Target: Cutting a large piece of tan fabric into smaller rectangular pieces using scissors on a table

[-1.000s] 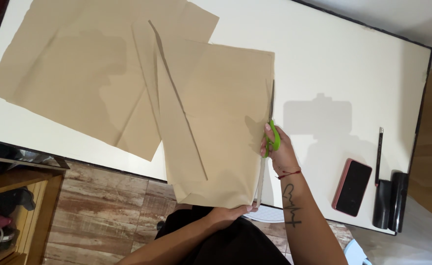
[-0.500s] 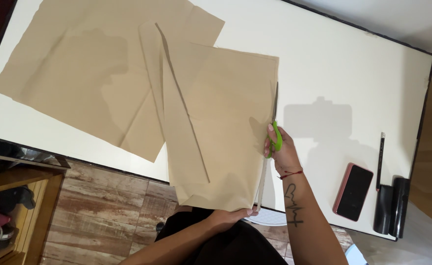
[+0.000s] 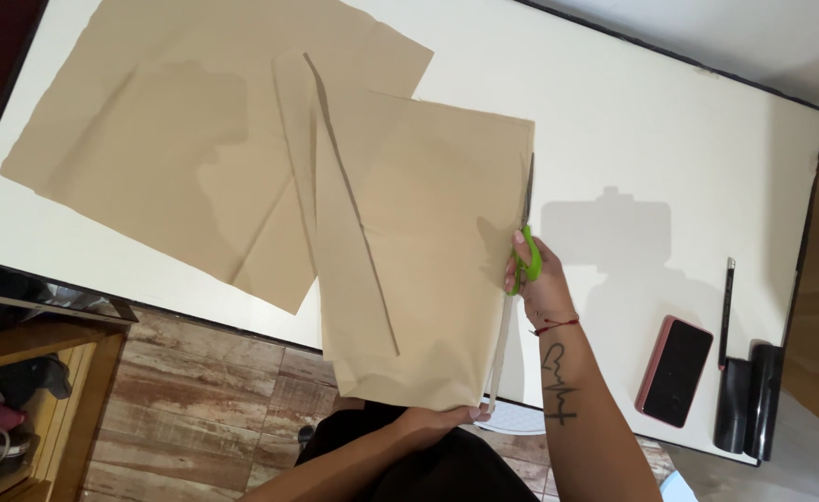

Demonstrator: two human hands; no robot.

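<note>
table: big white top with a dark edge (image 3: 633, 121), everything sits on it
paper pile: large tan sheets (image 3: 177, 158) spread flat over the left half, not being touched
folded sheet: the tan piece I'm working on (image 3: 419, 251), lying across the near edge of the table with its lower end hanging off toward me
step: looks like I'm partway through trimming a thin strip (image 3: 500, 349) off the right edge of that sheet, the cut part hangs loose below the blades
next move: I'd say it needs the blades kept running straight up that edge, with the sheet held taut so it doesn't wander
phone: pinkish case, dark screen (image 3: 674, 370), well off to the right, next to a black case (image 3: 749, 400) and a thin dark pencil (image 3: 726, 299)
right hand (image 3: 535, 279): closed around the green scissors (image 3: 527, 244), fingers through the handles, blades pointing away along the paper edge
left hand (image 3: 437, 420): pinching the sheet's bottom edge just below the table
</note>
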